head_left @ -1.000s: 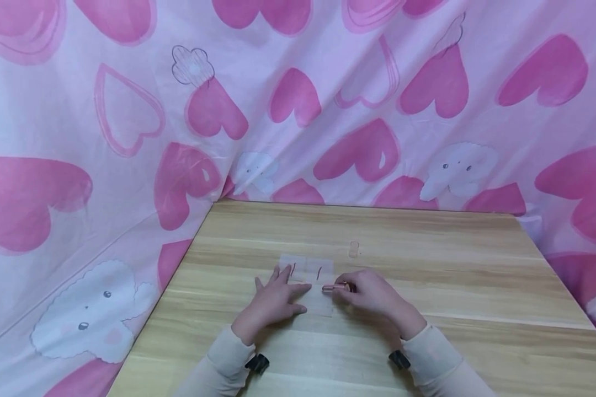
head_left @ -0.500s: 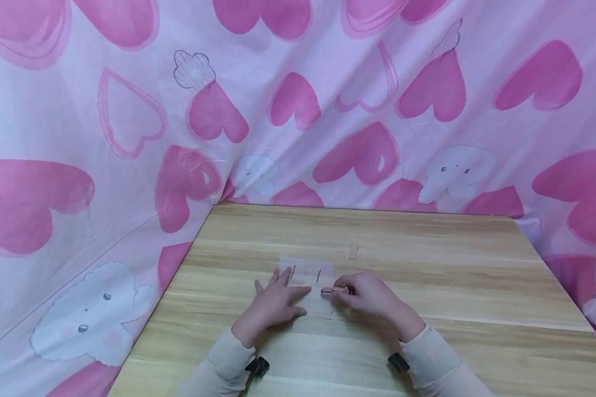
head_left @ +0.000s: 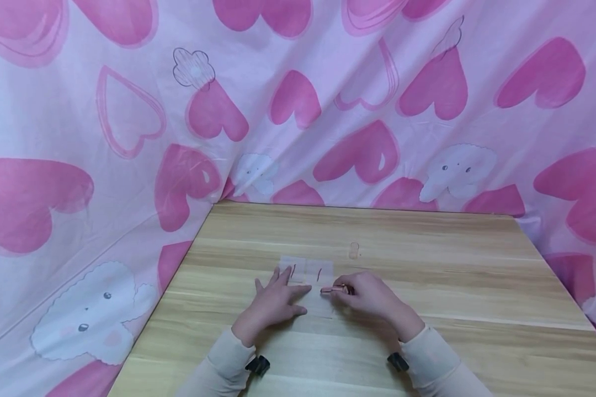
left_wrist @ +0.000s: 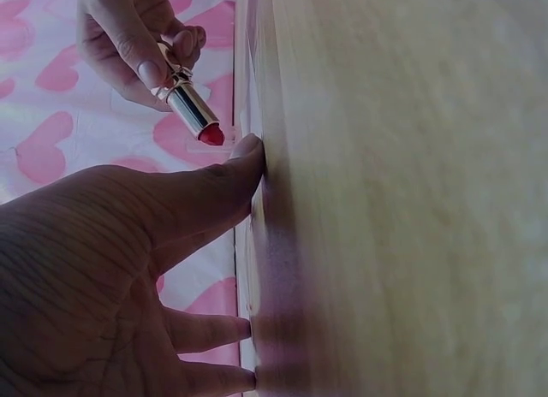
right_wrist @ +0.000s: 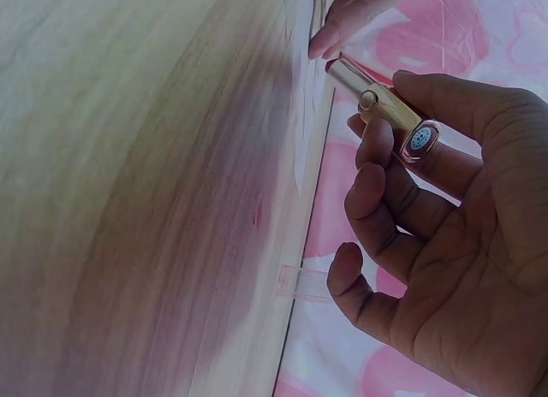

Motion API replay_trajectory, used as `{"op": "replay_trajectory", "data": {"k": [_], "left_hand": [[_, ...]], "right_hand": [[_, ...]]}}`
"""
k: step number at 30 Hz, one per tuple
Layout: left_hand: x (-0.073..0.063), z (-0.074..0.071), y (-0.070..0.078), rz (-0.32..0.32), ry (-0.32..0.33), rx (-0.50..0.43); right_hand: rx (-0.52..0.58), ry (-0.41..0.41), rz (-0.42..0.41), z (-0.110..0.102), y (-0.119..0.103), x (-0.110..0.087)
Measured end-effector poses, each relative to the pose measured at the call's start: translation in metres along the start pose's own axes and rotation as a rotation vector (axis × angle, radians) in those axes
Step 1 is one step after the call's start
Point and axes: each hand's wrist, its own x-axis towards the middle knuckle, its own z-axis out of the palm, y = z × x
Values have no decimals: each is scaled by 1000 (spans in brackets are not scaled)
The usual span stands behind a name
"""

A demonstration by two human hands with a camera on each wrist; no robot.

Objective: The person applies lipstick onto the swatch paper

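Observation:
My left hand point(head_left: 275, 303) lies with spread fingers on thin, whitish square sheets point(head_left: 312, 267) on the table. Two of these sheets sit side by side, each with a short red stroke point(head_left: 319, 274); another sheet point(head_left: 323, 309) extends below them. In my right hand point(head_left: 374, 298) is an uncapped lipstick point(head_left: 331, 290), pinched between thumb and fingers. Its gold tube point(left_wrist: 190, 104) ends in a red tip point(left_wrist: 211, 134), which points left, close over the lower sheet and near my left fingertips. The ring and little fingers of that hand are curled loosely in the right wrist view.
A clear, pinkish lipstick cap point(head_left: 354, 251) lies beyond the sheets, slightly to the right. The wooden table point(head_left: 452, 259) meets a pink heart-patterned cloth point(head_left: 347, 149) at its back and left edges. A black clip-like piece shows at each cuff.
The lipstick's tip has shifted very slightly left and nearer me. My left hand stays in place, and the red strokes look the same.

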Motion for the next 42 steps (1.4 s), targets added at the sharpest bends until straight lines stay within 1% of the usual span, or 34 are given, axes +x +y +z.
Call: {"op": "replay_trajectory", "data": {"k": [8, 17, 28, 35, 42], "left_hand": [[-1, -1, 1, -1, 0, -4], [-1, -1, 1, 3, 10, -3], [-1, 0, 1, -2, 0, -8], [0, 0, 1, -4, 3, -9], [0, 0, 1, -13, 1, -10]], "right_hand": [[-14, 13, -18, 1, -2, 1], [-31, -7, 8, 4, -3, 3], [-30, -16, 35, 5, -6, 2], [-50, -32, 52, 7, -5, 2], [-61, -32, 46, 9, -3, 2]]}}
